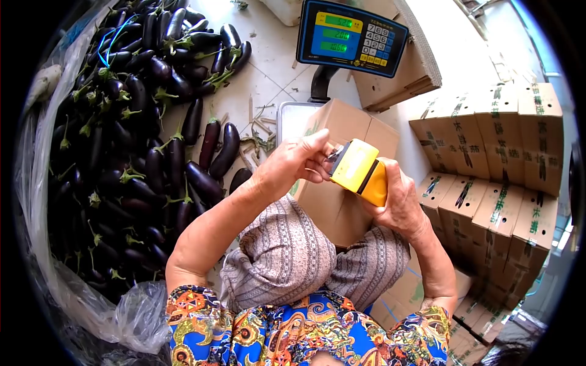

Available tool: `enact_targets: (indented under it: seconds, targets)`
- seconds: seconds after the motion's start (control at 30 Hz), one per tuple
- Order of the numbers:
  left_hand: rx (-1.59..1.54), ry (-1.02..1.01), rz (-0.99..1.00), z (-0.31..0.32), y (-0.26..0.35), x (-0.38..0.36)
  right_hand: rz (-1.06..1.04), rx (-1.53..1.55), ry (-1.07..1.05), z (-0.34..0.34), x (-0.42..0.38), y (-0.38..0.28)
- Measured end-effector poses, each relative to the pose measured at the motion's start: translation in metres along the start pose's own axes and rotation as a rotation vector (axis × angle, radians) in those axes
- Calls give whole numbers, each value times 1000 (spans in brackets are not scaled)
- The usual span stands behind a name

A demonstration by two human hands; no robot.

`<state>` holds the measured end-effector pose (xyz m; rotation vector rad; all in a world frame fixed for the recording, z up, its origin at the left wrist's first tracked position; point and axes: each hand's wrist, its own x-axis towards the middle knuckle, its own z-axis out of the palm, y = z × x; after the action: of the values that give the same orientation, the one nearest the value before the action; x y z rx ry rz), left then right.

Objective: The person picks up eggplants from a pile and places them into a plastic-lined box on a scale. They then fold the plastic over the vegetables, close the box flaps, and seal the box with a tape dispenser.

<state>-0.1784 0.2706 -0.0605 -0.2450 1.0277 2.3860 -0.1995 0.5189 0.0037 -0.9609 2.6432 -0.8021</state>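
My right hand (398, 198) is wrapped round a yellow tape dispenser (357, 166), held up above a cardboard box (336, 210). At the dispenser's dark left end, the fingers of my left hand (299, 160) are bent and close together; what they pinch there, if anything, is too small to make out. The brown box stands between my knees, on the platform of a scale (293, 119). Above it, the scale's blue display (354, 36) shows lit green digits.
A large heap of purple eggplants (137, 97) lies on the left, edged by clear plastic sheeting (36, 177). Printed cartons (497, 134) are stacked on the right. Flattened cardboard (397, 79) is behind the display. Stems and scraps (259, 137) litter the floor.
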Motion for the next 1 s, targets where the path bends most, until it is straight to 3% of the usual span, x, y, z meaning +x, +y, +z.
enact_targets:
  seconds: [0.27,0.33,0.43,0.57,0.77,0.93,1.0]
  targets:
    - [436,141,278,10,-11,3,-9,-44,-43,-4,8,-9]
    - [727,284,424,7,-10,3,10,-67,-72,-3,13,-13]
    - [723,396,673,-13,-23,16,2,-113,-120,-6,25,-21]
    - [432,464,378,-30,-24,3,-33,-196,-178,-10,26,-21]
    - [346,619,330,-108,-47,-4,59,-256,-223,-27,-3,-11]
    - [338,636,325,-115,-69,7,108,-302,-252,-30,-6,-11]
    - [505,680,385,-118,-78,7,97,-286,-253,-31,-4,-10]
